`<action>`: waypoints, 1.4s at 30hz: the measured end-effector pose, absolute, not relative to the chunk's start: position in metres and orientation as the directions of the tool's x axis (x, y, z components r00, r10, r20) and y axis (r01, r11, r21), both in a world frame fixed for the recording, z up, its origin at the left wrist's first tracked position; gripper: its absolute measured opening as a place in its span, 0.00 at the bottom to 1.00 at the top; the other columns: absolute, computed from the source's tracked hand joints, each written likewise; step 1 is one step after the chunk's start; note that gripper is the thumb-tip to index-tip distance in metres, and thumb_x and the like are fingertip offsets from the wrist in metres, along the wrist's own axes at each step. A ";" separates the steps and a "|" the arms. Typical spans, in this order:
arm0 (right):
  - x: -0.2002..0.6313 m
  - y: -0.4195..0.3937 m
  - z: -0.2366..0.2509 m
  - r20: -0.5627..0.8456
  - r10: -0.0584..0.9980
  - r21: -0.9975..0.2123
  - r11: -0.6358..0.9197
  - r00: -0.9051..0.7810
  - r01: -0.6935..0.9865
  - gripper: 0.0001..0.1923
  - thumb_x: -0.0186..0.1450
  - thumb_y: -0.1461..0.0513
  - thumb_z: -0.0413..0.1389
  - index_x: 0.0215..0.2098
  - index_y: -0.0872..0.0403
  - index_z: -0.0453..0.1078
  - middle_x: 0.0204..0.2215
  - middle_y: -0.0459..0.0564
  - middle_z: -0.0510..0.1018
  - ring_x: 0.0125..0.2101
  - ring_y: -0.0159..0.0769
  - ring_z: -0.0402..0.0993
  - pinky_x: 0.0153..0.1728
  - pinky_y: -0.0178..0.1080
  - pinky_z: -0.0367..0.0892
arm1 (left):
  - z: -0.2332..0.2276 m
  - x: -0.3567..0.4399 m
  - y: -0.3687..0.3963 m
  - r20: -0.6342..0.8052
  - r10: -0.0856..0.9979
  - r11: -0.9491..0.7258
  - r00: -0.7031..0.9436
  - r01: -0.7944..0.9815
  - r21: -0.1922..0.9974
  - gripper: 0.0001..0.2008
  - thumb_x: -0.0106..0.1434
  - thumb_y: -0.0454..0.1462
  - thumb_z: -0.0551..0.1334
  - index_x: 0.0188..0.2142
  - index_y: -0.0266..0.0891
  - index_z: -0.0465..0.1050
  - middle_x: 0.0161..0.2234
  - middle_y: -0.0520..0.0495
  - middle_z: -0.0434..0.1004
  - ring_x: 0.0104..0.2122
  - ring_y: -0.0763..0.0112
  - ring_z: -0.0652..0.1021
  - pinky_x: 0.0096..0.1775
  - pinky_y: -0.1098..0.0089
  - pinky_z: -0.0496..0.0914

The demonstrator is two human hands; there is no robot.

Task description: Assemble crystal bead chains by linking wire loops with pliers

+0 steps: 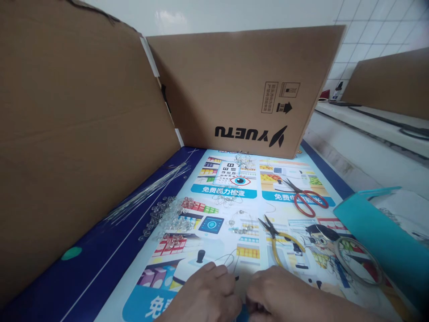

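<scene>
Here, both hands sit low at the 6 o'clock edge of the view, knuckles up, nearly touching each other. The left hand (206, 293) is curled, fingertips pinched on a thin wire loop (225, 260) that arcs up toward 12 o'clock from it. The right hand (279, 293) is also curled, fingers tucked under; whether it grips anything, cannot tell. Both rest on a printed poster (234, 192) covering the table. Yellow-handled pliers (278, 239) lie just beyond the right hand at 1 o'clock; red scissors (303, 199) lie farther out. Clear beads (169, 217) are heaped at 10 o'clock, with straight wires (150, 190) beyond them. A cardboard box (241, 85) stands at 12 o'clock, and a teal box lid (378, 232) lies at 3 o'clock.
</scene>
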State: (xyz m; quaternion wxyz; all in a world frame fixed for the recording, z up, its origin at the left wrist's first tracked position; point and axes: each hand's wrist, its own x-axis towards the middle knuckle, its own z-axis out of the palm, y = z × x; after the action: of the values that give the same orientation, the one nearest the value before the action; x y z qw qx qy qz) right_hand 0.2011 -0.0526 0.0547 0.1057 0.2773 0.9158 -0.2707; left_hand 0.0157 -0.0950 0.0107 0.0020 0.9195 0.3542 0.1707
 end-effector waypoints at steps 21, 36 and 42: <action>0.202 -0.055 0.009 -0.033 0.394 -0.006 0.919 -0.918 0.395 0.12 0.54 0.65 0.58 0.17 0.54 0.60 0.16 0.41 0.70 0.14 0.29 0.63 0.12 0.35 0.36 | 0.014 0.019 -0.093 0.446 0.599 -0.721 0.665 0.690 -0.060 0.12 0.59 0.31 0.56 0.20 0.40 0.62 0.20 0.55 0.68 0.21 0.71 0.67 0.24 0.68 0.54; 0.209 -0.056 0.006 0.264 0.427 0.159 0.865 -0.865 0.475 0.10 0.59 0.67 0.52 0.25 0.53 0.54 0.19 0.43 0.69 0.18 0.31 0.64 0.15 0.36 0.44 | 0.008 0.016 -0.096 0.302 0.718 -0.607 0.628 0.776 -0.172 0.06 0.56 0.29 0.58 0.26 0.40 0.66 0.23 0.51 0.68 0.25 0.66 0.66 0.28 0.66 0.59; 0.211 -0.054 0.011 0.236 0.471 0.138 0.850 -0.850 0.509 0.10 0.55 0.66 0.55 0.26 0.53 0.55 0.20 0.45 0.68 0.20 0.31 0.64 0.16 0.35 0.45 | -0.003 0.013 -0.093 0.364 0.742 -0.581 0.563 0.811 -0.068 0.05 0.53 0.33 0.62 0.25 0.41 0.66 0.23 0.51 0.67 0.25 0.66 0.64 0.28 0.66 0.59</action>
State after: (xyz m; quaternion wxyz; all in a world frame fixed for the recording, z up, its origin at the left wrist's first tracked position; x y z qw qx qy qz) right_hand 0.2115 -0.0540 0.0107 -0.0968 0.2561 0.9568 0.0982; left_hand 0.0127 -0.0929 -0.0032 -0.1147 0.8764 0.4431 0.1496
